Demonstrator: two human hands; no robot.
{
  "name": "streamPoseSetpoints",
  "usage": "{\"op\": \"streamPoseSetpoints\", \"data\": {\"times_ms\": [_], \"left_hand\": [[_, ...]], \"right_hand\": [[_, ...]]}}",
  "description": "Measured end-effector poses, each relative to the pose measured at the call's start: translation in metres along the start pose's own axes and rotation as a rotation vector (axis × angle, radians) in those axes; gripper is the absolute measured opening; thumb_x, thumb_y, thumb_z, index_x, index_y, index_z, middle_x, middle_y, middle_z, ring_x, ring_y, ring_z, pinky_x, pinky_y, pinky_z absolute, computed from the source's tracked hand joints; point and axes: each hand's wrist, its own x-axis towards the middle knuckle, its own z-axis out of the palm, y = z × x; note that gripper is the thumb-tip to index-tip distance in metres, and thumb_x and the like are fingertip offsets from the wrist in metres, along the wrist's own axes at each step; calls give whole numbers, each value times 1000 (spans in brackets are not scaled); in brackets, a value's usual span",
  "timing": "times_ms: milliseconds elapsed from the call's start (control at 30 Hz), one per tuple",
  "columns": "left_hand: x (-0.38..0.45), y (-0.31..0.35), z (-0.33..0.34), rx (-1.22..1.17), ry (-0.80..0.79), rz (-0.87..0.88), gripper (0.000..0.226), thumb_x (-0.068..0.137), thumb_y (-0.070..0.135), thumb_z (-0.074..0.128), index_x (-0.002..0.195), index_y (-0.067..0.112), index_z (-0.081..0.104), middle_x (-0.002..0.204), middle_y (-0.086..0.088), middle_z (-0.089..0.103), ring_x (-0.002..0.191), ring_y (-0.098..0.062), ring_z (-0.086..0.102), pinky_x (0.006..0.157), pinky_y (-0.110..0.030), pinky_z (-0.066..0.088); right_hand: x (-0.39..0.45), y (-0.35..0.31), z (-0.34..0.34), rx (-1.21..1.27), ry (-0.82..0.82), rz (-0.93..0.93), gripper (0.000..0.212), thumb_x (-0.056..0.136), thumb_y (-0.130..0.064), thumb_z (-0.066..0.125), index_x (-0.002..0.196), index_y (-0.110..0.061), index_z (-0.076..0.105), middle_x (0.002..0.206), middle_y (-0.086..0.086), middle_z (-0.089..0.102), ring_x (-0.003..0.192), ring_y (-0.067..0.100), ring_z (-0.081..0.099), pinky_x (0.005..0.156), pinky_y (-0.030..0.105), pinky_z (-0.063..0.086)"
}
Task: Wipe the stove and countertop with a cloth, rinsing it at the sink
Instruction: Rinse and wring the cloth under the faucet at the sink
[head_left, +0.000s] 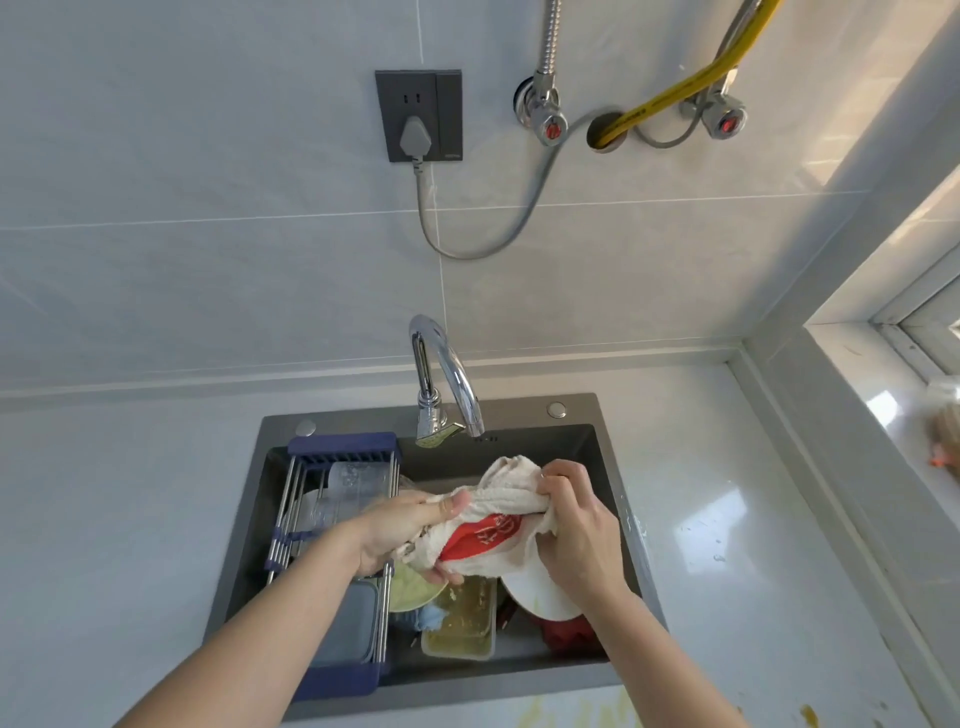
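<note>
Both the left hand (410, 535) and right hand (576, 530) grip the bunched cloth (498, 519) just below the tap (447, 379), over the sink (602, 457); soft, probably wet and heavy, it is best held at opposite ends for wringing.

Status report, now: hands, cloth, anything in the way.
Left hand and right hand both grip the cloth over the sink. Faucet shows no water. Dirty dishes directly underneath.

countertop (727, 519): pale, glossy | set-in dark sink (519, 410); chrome faucet (441, 374) on its rim | yellow stains (808, 716) near front edge
</note>
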Motion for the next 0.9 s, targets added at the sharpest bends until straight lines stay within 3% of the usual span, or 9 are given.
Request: {"op": "streamPoseSetpoints", "data": {"times_ms": [100,200,267,367,467,533,633,767,900], "left_hand": [[5,-3,14,-138,17,-8,55,97,57,54,127,12,64,118,-20,74,110,-42,70,96,-50,58],[16,1,27,-118,109,-4,60,92,60,60,127,12,66,114,-15,76,108,-33,73,99,-52,56],[20,0,34,-110,161,28,61,84,58,69,126,13,65,113,-10,77,106,-27,74,97,-49,58],[19,-3,44,39,220,172,59,76,48,83,126,24,62,115,0,75,102,-17,73,84,-32,61],[21,-10,52,327,335,355,63,71,49,90,123,30,60,114,9,68,97,-5,67,76,-13,50],[20,-14,61,480,400,492,68,65,54,92,122,35,60,115,17,58,102,4,59,79,-10,45],[8,-13,75,574,335,608,63,66,61,88,120,48,59,116,26,51,106,6,54,88,-17,46],[-15,-9,82,342,268,541,28,92,53,67,118,42,67,120,19,64,115,-5,59,85,-18,49],[-29,-16,75,-26,40,310,38,99,51,54,125,28,71,124,5,73,122,-20,65,105,-41,51]], "right_hand": [[-2,-6,2,42,80,85,58,64,-3,88,109,-14,54,130,4,49,71,19,58,52,24,48],[-7,-2,-3,245,55,316,53,75,-5,82,117,-21,55,136,-6,45,91,10,59,68,16,51],[-14,6,-5,520,-13,482,42,81,-11,74,115,-26,55,128,-9,52,107,10,61,81,22,56],[-20,5,-17,1109,-111,830,33,79,-29,69,109,-17,65,123,6,66,115,29,66,86,37,60],[-19,-3,-30,1486,-34,1194,40,91,-41,72,118,-14,64,120,16,72,106,36,73,96,53,58],[-23,-6,-36,1495,-57,1196,61,83,-56,80,130,-25,56,126,14,68,105,36,74,94,53,59],[-32,-22,-41,1219,-67,1132,83,66,-66,88,132,-26,58,122,8,71,102,27,75,86,44,63],[-62,-43,-61,1188,123,1061,61,78,-51,86,125,-18,67,113,6,77,104,26,75,92,45,61],[-91,-64,-78,1326,192,973,48,91,-23,78,134,-11,62,120,12,74,112,30,71,102,48,55]]}}
